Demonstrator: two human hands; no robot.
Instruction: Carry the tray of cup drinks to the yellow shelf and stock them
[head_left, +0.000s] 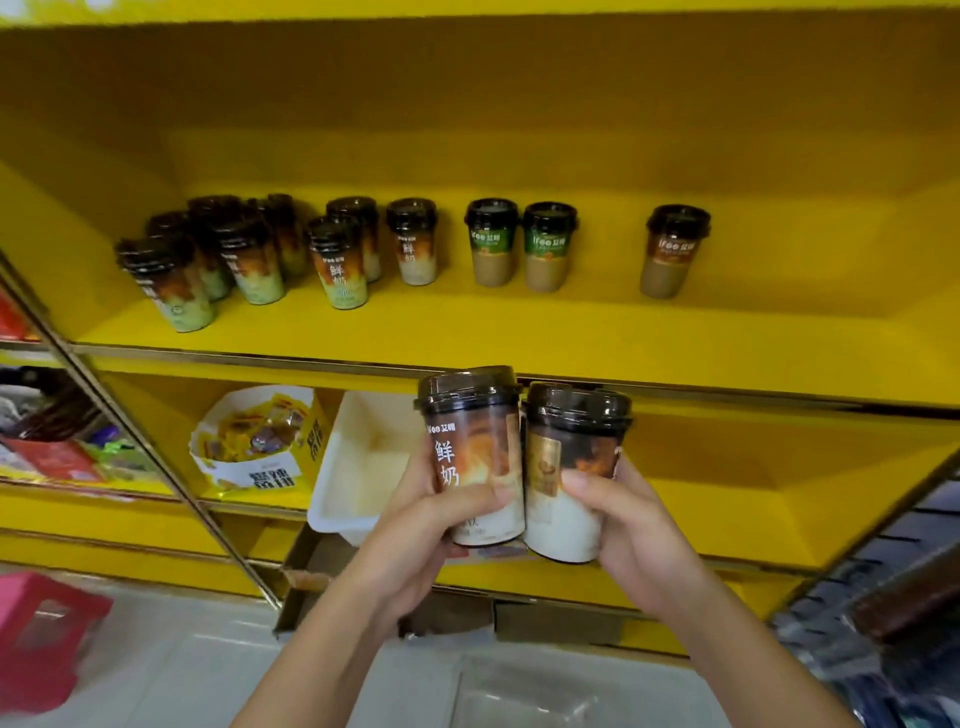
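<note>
My left hand (421, 525) grips a brown-and-cream cup drink (475, 452) with a dark lid. My right hand (628, 519) grips a second, similar cup drink (569, 467). The two cups touch side by side, held upright just below the front edge of the yellow shelf (519, 338). On that shelf stand several brown-and-green cups (249, 254) at the left, two green-labelled cups (522, 244) in the middle and one brown-labelled cup (672, 249) at the right. A white tray (358, 467) sits on the lower shelf, behind my left hand.
A yellow box of small packets (260, 436) stands left of the white tray. A slanted metal post (130, 431) divides off shelves of other goods at the left. A pink stool (41, 634) is on the floor at lower left. A dark rack (883, 597) stands at right.
</note>
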